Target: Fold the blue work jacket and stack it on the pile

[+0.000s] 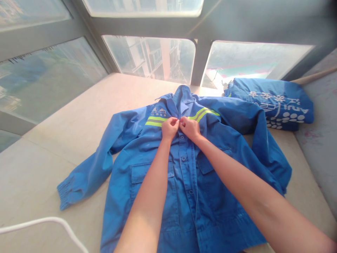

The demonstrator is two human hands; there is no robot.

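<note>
Blue work jacket (118, 196) front-up on pale ledge (79, 98). Left hand (170, 127), right hand (190, 127) both pinching front placket (187, 175). Folded blue garment (279, 88) behind sleeve (271, 165), near wall (321, 130); white cable (50, 219) lower left. Forearms (150, 196) partly block pockets (139, 174). Fabric between fingertips (177, 121) hard to make out; hem (251, 241) partly cut off.

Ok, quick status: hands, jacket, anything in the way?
Left hand and right hand pinching blue jacket at front placket. Jacket spread front-up, buttons showing below. Folded blue bundle at far right, white cable near left, neither blocking the hands.
</note>
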